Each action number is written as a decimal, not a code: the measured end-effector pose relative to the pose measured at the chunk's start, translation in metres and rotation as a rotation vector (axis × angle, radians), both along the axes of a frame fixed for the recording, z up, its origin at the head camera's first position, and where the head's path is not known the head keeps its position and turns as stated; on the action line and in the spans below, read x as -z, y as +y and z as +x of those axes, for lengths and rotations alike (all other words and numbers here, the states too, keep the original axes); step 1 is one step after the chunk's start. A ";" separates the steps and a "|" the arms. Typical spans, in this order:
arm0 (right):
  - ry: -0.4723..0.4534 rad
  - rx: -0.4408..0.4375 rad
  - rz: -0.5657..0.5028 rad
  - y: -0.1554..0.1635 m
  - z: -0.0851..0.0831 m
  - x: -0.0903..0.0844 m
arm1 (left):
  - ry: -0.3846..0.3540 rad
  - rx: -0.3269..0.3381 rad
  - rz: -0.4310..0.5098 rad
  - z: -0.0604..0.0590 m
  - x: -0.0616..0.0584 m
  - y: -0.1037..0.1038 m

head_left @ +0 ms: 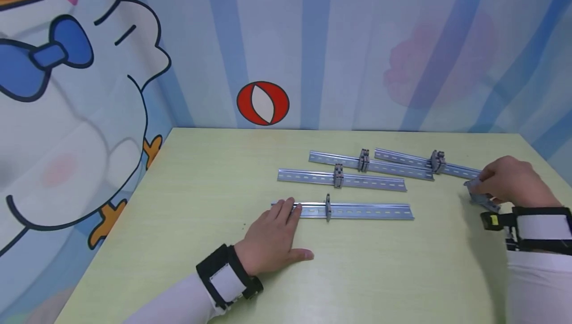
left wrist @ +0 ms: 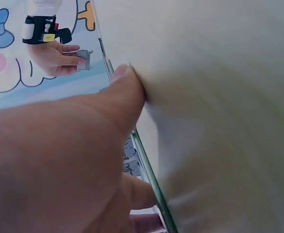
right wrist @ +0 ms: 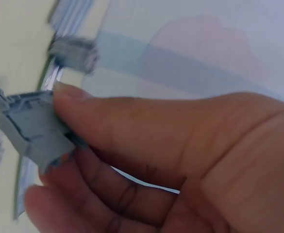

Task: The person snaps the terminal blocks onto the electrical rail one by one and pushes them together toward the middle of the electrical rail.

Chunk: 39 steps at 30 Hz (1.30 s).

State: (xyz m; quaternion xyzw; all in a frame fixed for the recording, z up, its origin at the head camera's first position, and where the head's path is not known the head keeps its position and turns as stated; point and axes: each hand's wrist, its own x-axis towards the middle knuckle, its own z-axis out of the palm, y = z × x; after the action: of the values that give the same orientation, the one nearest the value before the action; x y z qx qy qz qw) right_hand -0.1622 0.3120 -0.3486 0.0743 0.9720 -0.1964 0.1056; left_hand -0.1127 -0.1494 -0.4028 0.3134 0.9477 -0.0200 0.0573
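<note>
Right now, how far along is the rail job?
Done: all four slotted metal rails carry a grey clip block, including the nearest rail with one grey block at mid-length. In hand: the right hand pinches a loose grey terminal block beside the rails; the left hand lies flat on the nearest rail's left end. Left: seating that block.
</note>
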 end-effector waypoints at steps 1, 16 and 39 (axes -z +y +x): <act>0.003 -0.029 0.007 -0.005 0.000 -0.003 | 0.002 0.001 -0.004 0.000 0.000 0.000; -0.148 -0.257 -0.051 -0.090 0.005 -0.011 | -0.056 0.026 0.015 -0.004 0.005 0.001; -0.068 -0.328 0.034 -0.116 0.000 -0.002 | -0.044 0.067 0.050 -0.003 0.003 -0.001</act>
State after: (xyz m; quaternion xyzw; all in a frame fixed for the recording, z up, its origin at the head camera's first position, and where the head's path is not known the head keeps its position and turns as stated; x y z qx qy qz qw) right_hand -0.1619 0.1961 -0.3470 -0.0769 0.9701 -0.1574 0.1679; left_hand -0.1154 -0.1501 -0.4056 0.3466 0.9354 0.0089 0.0695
